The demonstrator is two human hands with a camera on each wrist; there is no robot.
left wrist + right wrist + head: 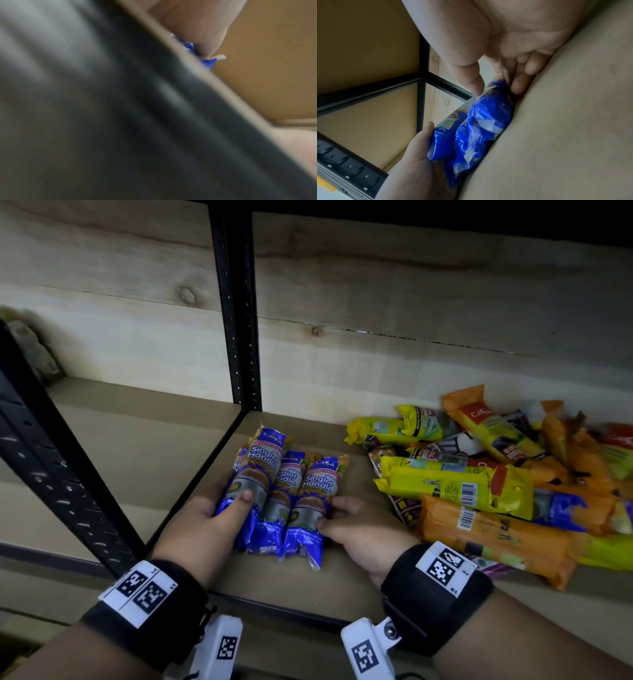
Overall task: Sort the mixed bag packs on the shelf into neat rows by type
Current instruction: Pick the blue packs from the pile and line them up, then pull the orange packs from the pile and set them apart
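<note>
Head view: three blue packs (289, 494) clearly side by side on the shelf (335, 587), a sliver of a fourth under the leftmost one. They sit near the shelf's left edge, by the black upright post (236, 302). Long axes run front to back, printed tops toward the back wall, crimped ends toward the front edge. The leftmost pack sits further back than the other two. Left hand (219, 515) grips the leftmost pack, thumb on top, fingers round its left side. Right hand (359, 529) pinches the right side of the rightmost pack, thumb on its face. The hands are apart, bracketing the row. Mixed pile (496, 484) lies toward the shelf's right edge: at least four yellow packs, several orange ones, a few dark and blue ones; exact count unclear, they overlap. They point every which way, most lying roughly left to right.

Left wrist view: mostly blurred dark frame edge. A scrap of blue pack (204, 59) shows under the left hand (197, 23); finger pose can't be told here.

Right wrist view: two blue packs (481, 128) seen from their crimped ends, lying flat on the shelf (565, 135). Right hand's fingers (520, 83) are curled against the nearer pack, thumb on top. Left hand (418, 155) wraps the farther pack.
</note>
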